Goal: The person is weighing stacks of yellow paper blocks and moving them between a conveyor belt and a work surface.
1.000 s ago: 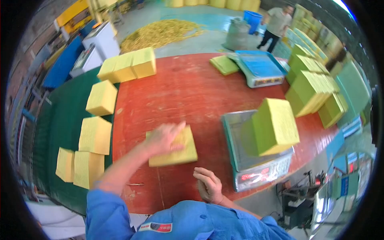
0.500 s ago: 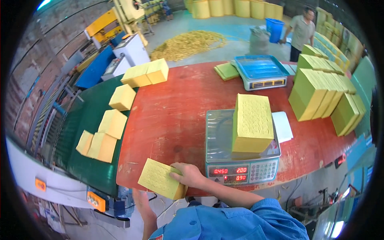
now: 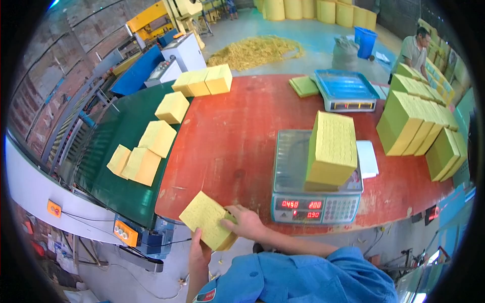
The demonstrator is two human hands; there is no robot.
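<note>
I hold a block-like stack of yellow paper (image 3: 204, 217) between both hands at the table's near left edge. My left hand (image 3: 199, 255) grips its near left side, thumb up against the top face. Over the right side, my right hand (image 3: 246, 223) is closed, its fingers bent around the edge. To the right, a taller stack of yellow paper (image 3: 331, 146) stands upright on the metal pan of an electronic scale (image 3: 293, 156), whose red display is lit.
Several yellow paper stacks (image 3: 157, 139) sit on a green conveyor belt (image 3: 96, 156) at left. A second scale (image 3: 348, 91) with a blue tray is at the red table's (image 3: 232, 126) far side. Greenish-yellow stacks (image 3: 401, 123) line the right. A person (image 3: 415, 53) stands behind them.
My left hand has come up from below the table edge and taken hold of the paper stack. The stack has turned slightly in my grip. The whole view has shifted.
</note>
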